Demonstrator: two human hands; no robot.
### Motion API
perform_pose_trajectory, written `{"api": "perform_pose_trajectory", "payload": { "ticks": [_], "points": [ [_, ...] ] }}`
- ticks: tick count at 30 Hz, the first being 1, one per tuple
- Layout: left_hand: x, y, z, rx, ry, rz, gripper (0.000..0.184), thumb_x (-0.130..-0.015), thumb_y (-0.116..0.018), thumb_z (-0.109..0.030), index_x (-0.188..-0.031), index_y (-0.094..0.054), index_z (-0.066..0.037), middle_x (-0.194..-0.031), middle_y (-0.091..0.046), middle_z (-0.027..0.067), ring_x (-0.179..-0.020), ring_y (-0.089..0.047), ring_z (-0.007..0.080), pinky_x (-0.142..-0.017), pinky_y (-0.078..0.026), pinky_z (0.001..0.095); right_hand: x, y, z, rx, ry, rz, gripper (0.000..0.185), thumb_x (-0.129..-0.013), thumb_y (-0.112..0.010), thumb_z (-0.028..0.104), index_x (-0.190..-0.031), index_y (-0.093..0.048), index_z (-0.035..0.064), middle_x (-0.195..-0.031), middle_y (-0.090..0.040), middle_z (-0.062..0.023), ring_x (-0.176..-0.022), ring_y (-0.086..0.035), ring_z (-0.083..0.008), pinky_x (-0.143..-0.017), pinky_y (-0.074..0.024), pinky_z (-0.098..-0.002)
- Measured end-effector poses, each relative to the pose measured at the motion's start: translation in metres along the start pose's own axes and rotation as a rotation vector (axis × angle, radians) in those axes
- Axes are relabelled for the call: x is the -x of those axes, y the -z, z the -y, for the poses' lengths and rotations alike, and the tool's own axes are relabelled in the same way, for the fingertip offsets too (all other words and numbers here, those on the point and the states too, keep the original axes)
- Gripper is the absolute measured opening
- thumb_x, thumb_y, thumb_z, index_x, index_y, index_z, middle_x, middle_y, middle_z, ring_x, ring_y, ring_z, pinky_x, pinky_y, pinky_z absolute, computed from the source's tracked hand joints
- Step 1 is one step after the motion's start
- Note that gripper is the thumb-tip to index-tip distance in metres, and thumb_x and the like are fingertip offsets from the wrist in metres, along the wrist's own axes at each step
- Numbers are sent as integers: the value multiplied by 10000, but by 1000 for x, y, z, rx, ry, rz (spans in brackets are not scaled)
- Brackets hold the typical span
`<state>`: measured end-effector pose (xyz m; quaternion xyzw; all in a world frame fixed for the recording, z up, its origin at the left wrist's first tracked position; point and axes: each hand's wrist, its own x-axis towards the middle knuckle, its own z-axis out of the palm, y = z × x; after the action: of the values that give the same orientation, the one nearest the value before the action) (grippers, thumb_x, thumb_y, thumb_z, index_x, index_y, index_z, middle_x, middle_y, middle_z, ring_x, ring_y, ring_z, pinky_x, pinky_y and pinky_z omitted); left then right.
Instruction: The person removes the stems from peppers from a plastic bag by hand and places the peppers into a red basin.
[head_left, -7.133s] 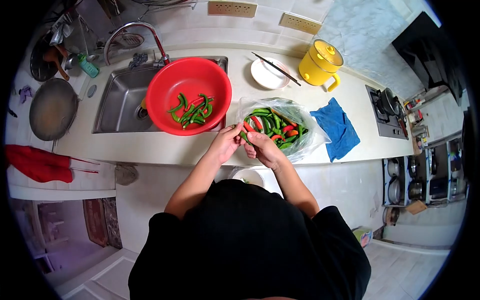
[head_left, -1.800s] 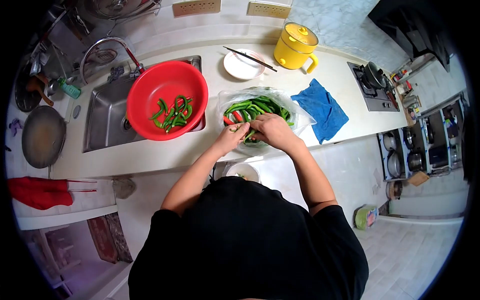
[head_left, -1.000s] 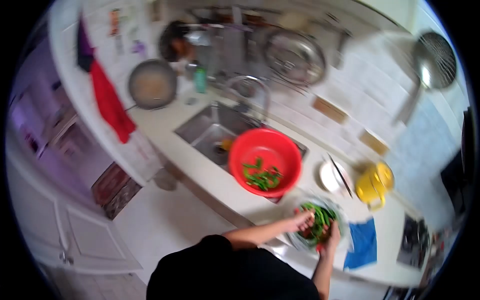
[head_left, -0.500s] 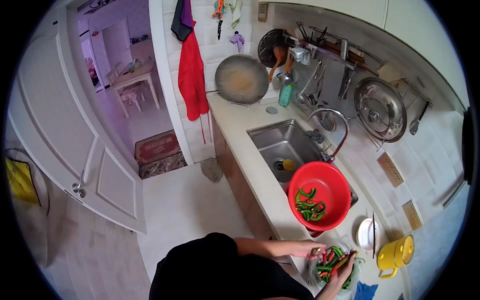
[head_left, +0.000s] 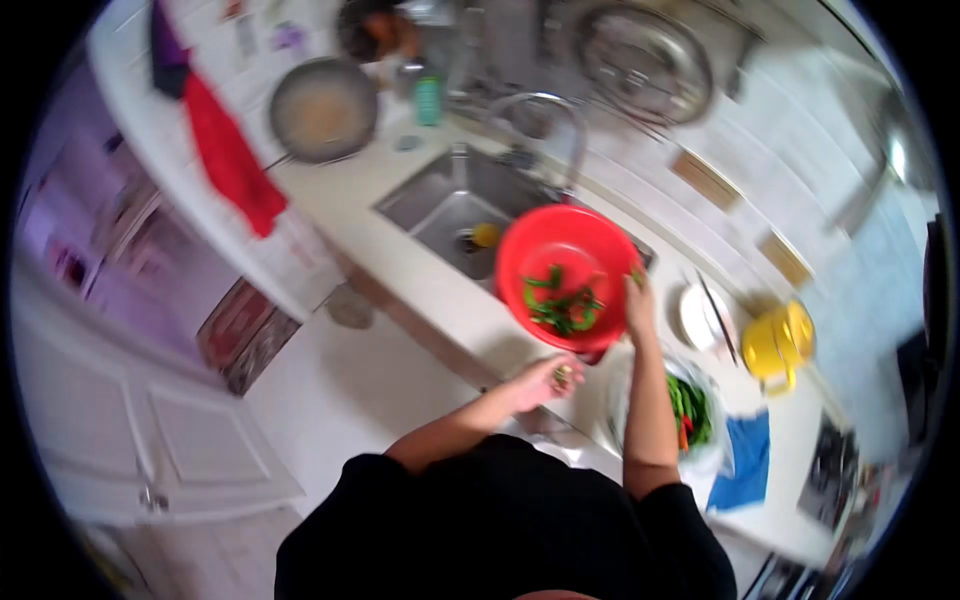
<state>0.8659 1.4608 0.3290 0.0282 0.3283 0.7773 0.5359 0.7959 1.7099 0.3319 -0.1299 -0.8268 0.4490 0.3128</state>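
Observation:
The red basin (head_left: 570,235) rests over the right side of the sink, with green and red peppers (head_left: 562,305) lying in it. At the basin's right rim is my right hand (head_left: 640,300), closed, with a bit of green pepper showing at its fingers. Below the basin, near the counter's front edge, my left hand (head_left: 548,382) is closed around small pepper stems (head_left: 561,377). A clear plastic bag (head_left: 622,400) full of green and red peppers (head_left: 690,412) sits open on the counter, partly behind my right forearm. The view is blurred.
A white bowl (head_left: 700,318) with chopsticks (head_left: 717,318) across it, a yellow pot (head_left: 778,342) and a blue cloth (head_left: 742,462) stand to the right. The steel sink (head_left: 455,215) and faucet (head_left: 578,130) are behind and left, with a pan (head_left: 324,110) farther left.
My right hand has moved from the bag of peppers to the basin's right rim. My left hand has left the bag for the basin's front. The camera has turned rightward after swinging left.

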Motion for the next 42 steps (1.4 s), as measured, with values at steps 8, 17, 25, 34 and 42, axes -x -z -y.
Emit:
{"api": "perform_pose_trajectory", "payload": {
  "ticks": [8,17,25,34,42],
  "points": [
    [-15,-38,-44,-210,-297,-233,145,-864,-588,-267,-897,-571,-127,-778,-566,-38,-620,-473,27,-532,-372,185,89,44,127,-663,-428,303,119,-884,-522,63,-984,-475,18,-809,-597,-51,-617,-525,-75,-538,-434,-200],
    [-26,-67,-29,-508,-421,-177,170,-873,-578,-245,-871,-606,-78,-711,-528,-58,-558,-370,-6,-455,-246,170,127,69,136,-248,-398,305,179,-876,-564,170,-932,-569,0,-692,-586,-19,-515,-503,-59,-451,-394,-196],
    [-30,-64,-25,-423,-401,-167,215,-894,-540,-255,-857,-616,-58,-624,-455,-64,-498,-329,7,-432,-253,168,139,59,126,-124,-298,293,229,-888,-539,212,-972,-571,2,-621,-534,-32,-500,-490,-93,-461,-398,-250],
    [-37,-8,-32,133,-123,-170,177,-831,-566,-246,-711,-511,-129,-636,-506,-27,-533,-445,66,-454,-318,191,112,53,116,-573,-509,262,204,-908,-517,222,-994,-560,42,-622,-505,23,-516,-448,-44,-458,-349,-186],
    [-17,4,-27,-48,-23,-142,178,-855,-515,-196,-927,-569,-42,-834,-587,34,-791,-605,162,-670,-512,256,39,35,72,-506,-408,37,548,-874,-552,153,-1353,-321,18,-1299,-432,-170,-1186,-416,-209,-980,-330,-290]
  ]
}}
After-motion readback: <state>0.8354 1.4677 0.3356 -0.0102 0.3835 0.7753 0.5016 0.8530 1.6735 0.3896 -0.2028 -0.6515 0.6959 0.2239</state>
